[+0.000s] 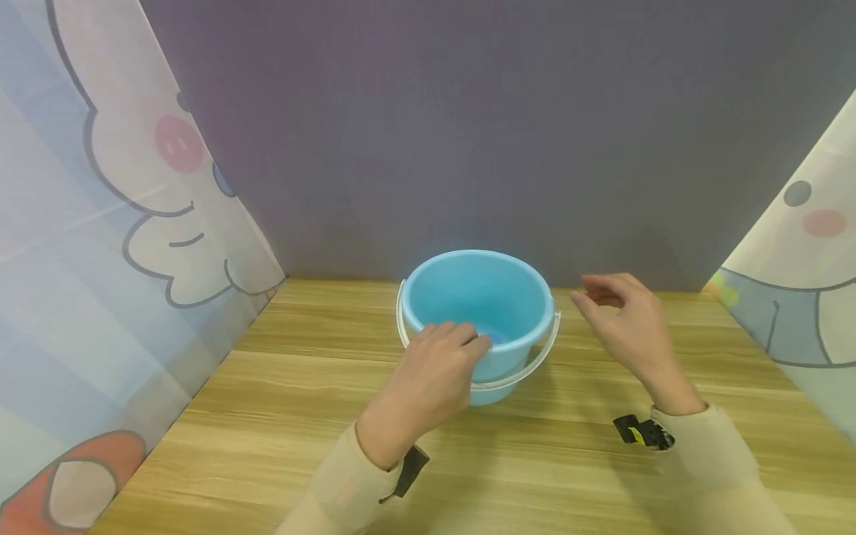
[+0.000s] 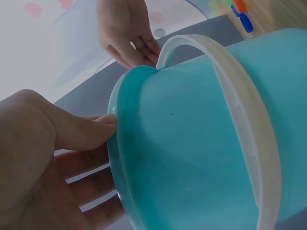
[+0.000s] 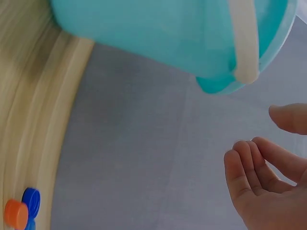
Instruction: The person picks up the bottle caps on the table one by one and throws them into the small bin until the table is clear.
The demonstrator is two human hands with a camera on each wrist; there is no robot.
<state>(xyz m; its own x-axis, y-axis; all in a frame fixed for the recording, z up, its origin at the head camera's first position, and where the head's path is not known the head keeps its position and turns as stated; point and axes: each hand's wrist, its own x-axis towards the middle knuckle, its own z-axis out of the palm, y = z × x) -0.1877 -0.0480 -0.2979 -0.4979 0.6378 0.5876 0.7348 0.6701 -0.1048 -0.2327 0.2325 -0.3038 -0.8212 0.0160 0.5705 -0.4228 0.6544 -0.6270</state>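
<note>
A light blue bucket (image 1: 478,297) with a white handle (image 1: 515,380) is on the wooden table in the head view. The handle hangs down on the near side. My left hand (image 1: 435,371) grips the near rim; its thumb (image 2: 88,132) presses the rim in the left wrist view. Something bluish shows at the bottom of the bucket, too little to identify. To the right of the bucket, my right hand (image 1: 628,327) hovers apart from it. Its fingers (image 3: 261,167) are loosely bent, with thumb and fingertips apart and nothing held.
Small round orange (image 3: 16,214) and blue (image 3: 31,200) pieces, like bottle caps, lie on the table in the right wrist view. A dark grey panel (image 1: 428,134) stands behind the table (image 1: 281,401). Printed cartoon curtains (image 1: 67,245) hang on both sides.
</note>
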